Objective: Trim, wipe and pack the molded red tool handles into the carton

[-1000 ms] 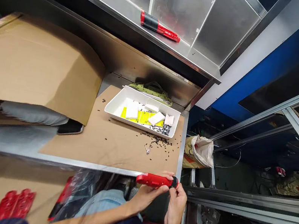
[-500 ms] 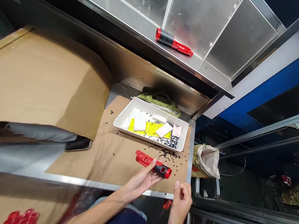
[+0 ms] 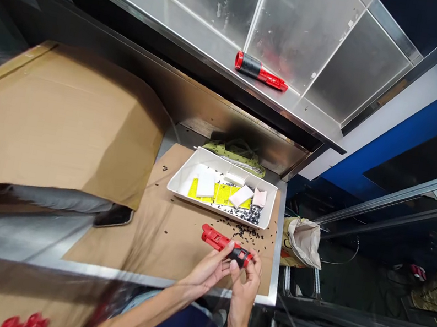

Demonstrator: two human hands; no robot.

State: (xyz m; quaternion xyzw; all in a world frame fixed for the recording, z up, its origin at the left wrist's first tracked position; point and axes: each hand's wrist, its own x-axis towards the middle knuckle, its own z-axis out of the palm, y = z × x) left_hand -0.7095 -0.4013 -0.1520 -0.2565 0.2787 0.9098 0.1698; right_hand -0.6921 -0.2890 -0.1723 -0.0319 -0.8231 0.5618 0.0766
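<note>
A red and black plastic tubular housing [image 3: 214,237] lies across my hands over the near part of the bench. My left hand [image 3: 205,271] grips it around the middle, thumb on top and fingers beneath. At the black, red-rimmed end, my right hand [image 3: 245,288] has its thumb and fingers closed around the housing near a square opening. Whether a small piece is also between those fingers cannot be seen. Just beyond are scattered small black pieces [image 3: 246,232] and a white tray [image 3: 179,182], which holds more of them, white pads and a yellow printed sheet.
A similar red and black housing [image 3: 249,66] rests on the metal ledge above. A large cardboard box [image 3: 66,121] occupies the left side. An open paper bag [image 3: 306,239] stands off the bench's right edge. Red parts [image 3: 26,323] lie at lower left.
My right hand has come up and left from beside the bench edge to the housing's black end, and its fingers now close on it. My left hand still holds the housing.
</note>
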